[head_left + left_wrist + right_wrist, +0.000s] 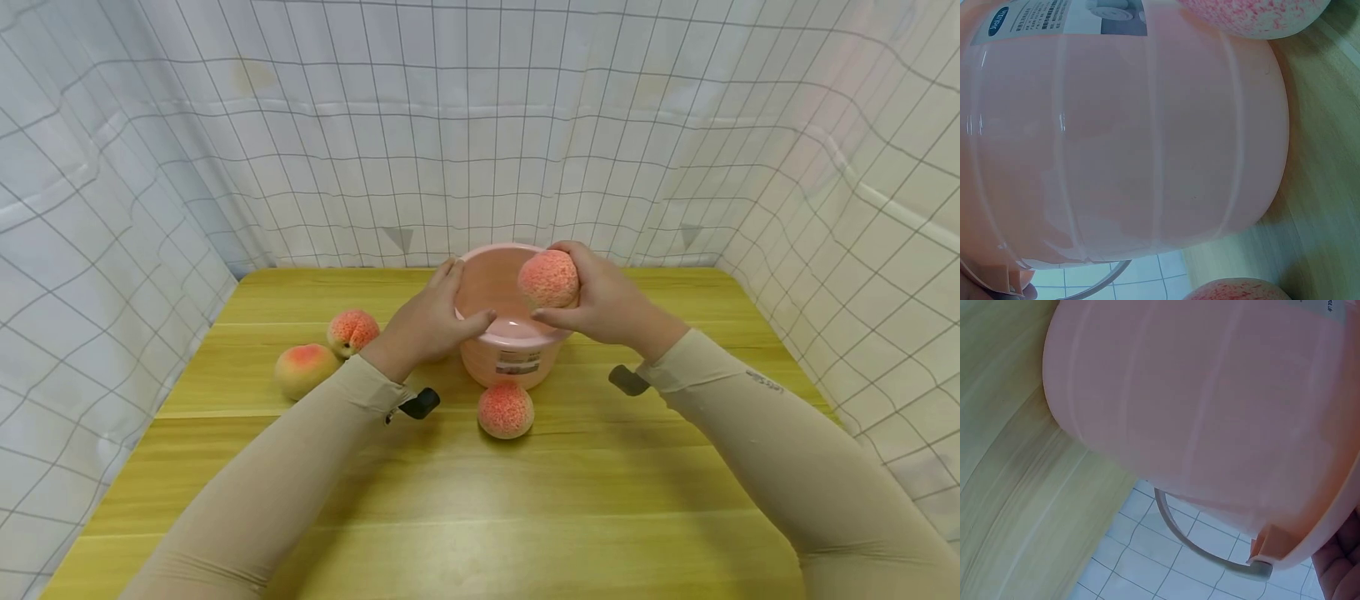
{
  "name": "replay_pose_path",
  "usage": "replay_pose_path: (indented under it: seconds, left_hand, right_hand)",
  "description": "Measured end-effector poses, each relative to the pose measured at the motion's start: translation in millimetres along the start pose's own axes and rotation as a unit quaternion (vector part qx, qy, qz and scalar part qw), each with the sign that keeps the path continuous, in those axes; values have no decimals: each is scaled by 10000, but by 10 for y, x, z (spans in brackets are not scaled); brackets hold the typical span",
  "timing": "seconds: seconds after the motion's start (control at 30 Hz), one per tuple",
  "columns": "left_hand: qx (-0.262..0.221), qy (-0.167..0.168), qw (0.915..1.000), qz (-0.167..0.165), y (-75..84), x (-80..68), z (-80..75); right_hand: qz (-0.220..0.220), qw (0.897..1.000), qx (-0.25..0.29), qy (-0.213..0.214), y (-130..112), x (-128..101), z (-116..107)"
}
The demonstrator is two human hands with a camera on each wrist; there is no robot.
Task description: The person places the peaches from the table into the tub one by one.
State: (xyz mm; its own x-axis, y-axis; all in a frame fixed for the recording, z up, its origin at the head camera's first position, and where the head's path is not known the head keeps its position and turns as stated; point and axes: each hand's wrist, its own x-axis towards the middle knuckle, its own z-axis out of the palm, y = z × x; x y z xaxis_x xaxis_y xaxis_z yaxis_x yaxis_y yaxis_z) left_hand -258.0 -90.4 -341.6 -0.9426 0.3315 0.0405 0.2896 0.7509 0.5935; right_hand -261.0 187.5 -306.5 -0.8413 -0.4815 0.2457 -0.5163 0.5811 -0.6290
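Observation:
A pink plastic bucket [477, 364] stands upright on the table, its label [517, 362] facing me. My left hand [429, 323] holds the bucket's left rim, thumb over the near edge and fingers along the outside. Over the right side of the opening, my right hand [613, 302] grips a reddish peach [548, 280] between thumb and fingers. The right wrist view shows the bucket wall [1147, 394] and some fingers [1342, 559] by the rim; the held peach is hidden there. In front of the bucket sits another peach [506, 410].
Two more peaches, one reddish [352, 332] and one yellower [306, 371], lie to the left beside my left forearm. A grey bail handle [1191, 544] hangs behind the bucket. White grid-patterned curtains [487, 150] enclose the wooden table [480, 517] at the back and sides.

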Motion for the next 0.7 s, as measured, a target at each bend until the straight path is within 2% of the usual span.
replay_pose_path:
  seconds: [0.7]
  left_hand:
    - [-14, -25, 10000, 50, 15, -8, -6]
  right_hand:
    - [16, 9998, -142, -145, -42, 47, 71]
